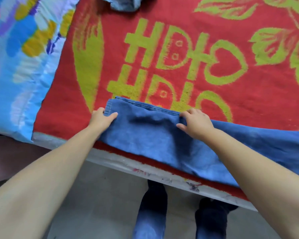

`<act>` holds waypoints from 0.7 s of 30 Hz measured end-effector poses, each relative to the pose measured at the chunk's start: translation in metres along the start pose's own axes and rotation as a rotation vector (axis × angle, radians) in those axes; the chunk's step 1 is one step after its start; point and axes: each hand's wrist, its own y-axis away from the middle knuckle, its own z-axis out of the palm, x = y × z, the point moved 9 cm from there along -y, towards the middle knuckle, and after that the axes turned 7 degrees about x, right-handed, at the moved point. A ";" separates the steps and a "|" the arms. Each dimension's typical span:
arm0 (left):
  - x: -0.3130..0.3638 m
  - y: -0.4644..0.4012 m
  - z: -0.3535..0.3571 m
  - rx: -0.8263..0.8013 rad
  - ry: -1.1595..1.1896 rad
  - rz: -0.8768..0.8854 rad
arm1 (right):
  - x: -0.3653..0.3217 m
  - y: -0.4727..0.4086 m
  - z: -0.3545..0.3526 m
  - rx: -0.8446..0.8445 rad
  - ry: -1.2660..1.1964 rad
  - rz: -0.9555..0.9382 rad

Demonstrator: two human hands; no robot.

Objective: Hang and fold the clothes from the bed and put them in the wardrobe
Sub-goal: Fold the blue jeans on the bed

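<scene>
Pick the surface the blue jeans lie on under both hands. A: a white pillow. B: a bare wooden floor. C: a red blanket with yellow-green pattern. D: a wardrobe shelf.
C: the blue jeans lie across the red blanket, with the left hand and right hand gripping their far edge.

1. Blue jeans (145, 135) lie along the near edge of a bed covered by a red and green blanket (162, 23).
2. The left hand (101, 118) pinches the jeans' hem corner.
3. The right hand (195, 123) grips the far edge of the jeans.
4. A grey garment (124, 4) lies at the blanket's far edge.
</scene>
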 end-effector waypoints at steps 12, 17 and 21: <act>0.035 -0.012 -0.023 -0.067 0.370 0.195 | 0.001 -0.008 -0.013 0.296 -0.069 0.127; 0.017 -0.028 -0.025 0.165 -0.128 0.351 | -0.086 0.042 0.032 0.325 0.053 -0.216; -0.010 -0.030 -0.025 0.205 -0.125 0.161 | -0.120 0.097 0.112 -0.054 0.118 -0.294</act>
